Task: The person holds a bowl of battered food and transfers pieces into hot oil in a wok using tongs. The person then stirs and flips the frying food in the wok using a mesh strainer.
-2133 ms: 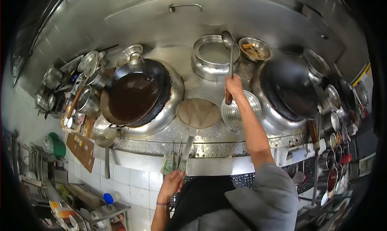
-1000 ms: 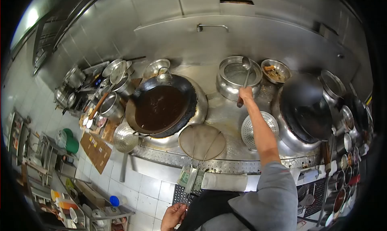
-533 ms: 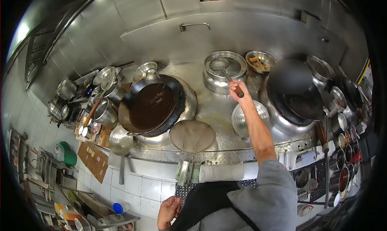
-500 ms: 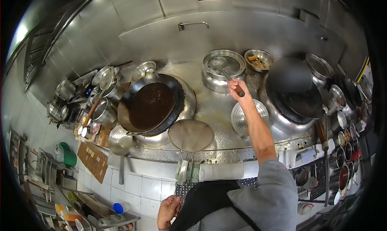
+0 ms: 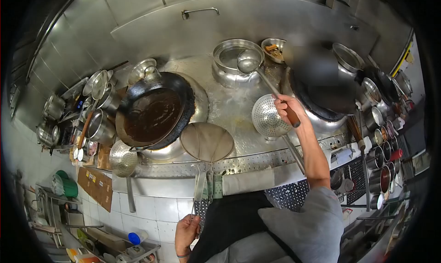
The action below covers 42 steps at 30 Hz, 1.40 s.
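My right hand (image 5: 287,109) is wrapped round the wooden handle of a metal ladle (image 5: 248,61). The ladle's bowl hangs over the near right rim of a steel pot (image 5: 220,70) holding liquid. My left hand (image 5: 187,231), low in the view, grips the end of a long thin handle. That handle leads up to a round fine-mesh strainer (image 5: 207,142), whose mesh lies over the stove's front edge, beside the left wok (image 5: 179,84). Dark brown liquid (image 5: 154,116) fills much of this wok. Below my right hand rests a perforated skimmer (image 5: 268,116).
Another wok (image 5: 326,102) sits on the right burner, partly blurred. A bowl with food scraps (image 5: 274,51) stands behind it. A second perforated skimmer (image 5: 123,159) hangs over the left front edge. Pots (image 5: 100,127) crowd the left; seasoning containers (image 5: 376,159) line the right. A tap (image 5: 200,11) juts from the wall.
My right hand has lifted the ladle's bowl out of the pot and drawn it back and to the right. My left hand keeps its grip. The whole view has shifted.
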### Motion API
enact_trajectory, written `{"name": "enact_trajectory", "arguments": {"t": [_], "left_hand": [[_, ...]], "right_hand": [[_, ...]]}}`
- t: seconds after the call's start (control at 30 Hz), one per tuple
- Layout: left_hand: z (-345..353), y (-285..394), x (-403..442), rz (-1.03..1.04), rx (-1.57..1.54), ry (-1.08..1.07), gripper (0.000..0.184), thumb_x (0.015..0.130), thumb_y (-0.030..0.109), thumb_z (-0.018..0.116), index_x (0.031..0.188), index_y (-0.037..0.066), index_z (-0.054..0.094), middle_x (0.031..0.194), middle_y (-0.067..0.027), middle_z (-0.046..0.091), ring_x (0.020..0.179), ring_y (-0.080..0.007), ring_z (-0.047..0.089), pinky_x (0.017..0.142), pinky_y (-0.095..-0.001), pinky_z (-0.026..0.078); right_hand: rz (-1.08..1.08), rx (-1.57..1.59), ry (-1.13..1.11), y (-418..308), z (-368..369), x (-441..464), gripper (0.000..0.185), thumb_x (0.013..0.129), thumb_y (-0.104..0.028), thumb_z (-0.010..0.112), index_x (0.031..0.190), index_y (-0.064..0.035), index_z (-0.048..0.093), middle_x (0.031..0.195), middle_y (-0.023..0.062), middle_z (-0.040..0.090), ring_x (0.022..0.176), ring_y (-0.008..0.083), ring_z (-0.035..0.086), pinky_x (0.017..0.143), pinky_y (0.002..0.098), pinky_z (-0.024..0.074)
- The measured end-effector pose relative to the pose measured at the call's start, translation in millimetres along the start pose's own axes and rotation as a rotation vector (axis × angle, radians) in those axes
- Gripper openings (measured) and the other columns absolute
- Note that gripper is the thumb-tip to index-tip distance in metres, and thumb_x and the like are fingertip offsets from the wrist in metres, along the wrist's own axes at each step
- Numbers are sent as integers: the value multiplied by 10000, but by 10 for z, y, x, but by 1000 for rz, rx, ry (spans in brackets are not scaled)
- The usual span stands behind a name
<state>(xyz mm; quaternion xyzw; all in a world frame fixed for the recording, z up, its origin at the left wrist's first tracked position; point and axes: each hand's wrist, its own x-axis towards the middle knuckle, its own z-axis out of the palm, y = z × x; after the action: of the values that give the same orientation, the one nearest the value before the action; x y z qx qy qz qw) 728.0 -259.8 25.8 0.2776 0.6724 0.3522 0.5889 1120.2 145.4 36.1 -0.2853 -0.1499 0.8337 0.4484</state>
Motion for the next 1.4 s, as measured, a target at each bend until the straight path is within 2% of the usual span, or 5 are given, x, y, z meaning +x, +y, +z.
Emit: {"name": "enact_trajectory", "arguments": {"t": [0.43,0.6,0.8,1.2,1.4], "left_hand": [[-142,31,251,-7,96,-61,308,1027,289,567,857,34,601,563,3,515,431,-73,436,405,-236,351],[97,47,623,103,178,-61,325,1030,256,549,795,35,587,552,0,512,435,-94,471,411,-261,380],[653,-238,1273,209,116,-82,320,1040,279,525,865,18,583,571,-20,517,424,-111,487,401,-264,389],[1045,-650,1683,190,224,-279,304,1025,256,540,1101,-37,520,710,-83,626,515,-141,592,470,-286,479],[1139,-680,1702,129,241,-304,379,996,212,586,1209,-76,460,782,-117,660,588,-163,650,506,-294,505]], "right_hand": [[-92,-612,262,564,40,-1327,118,967,-140,607,958,-69,513,707,-2,521,452,73,454,353,249,381],[-180,-863,381,1003,143,-1339,589,925,-68,577,1484,-34,397,719,-6,509,452,66,429,380,230,383],[-589,-1210,345,2210,-413,-358,626,836,-44,592,1418,104,413,1331,371,528,1246,474,536,1047,438,441],[-1074,-2153,667,2106,-1351,-288,372,841,-183,641,1159,1,579,980,272,614,748,421,574,747,545,474],[-186,-2118,961,1437,-1632,-1085,528,900,-272,612,1385,-112,483,1129,240,630,991,442,644,836,555,516]]}}
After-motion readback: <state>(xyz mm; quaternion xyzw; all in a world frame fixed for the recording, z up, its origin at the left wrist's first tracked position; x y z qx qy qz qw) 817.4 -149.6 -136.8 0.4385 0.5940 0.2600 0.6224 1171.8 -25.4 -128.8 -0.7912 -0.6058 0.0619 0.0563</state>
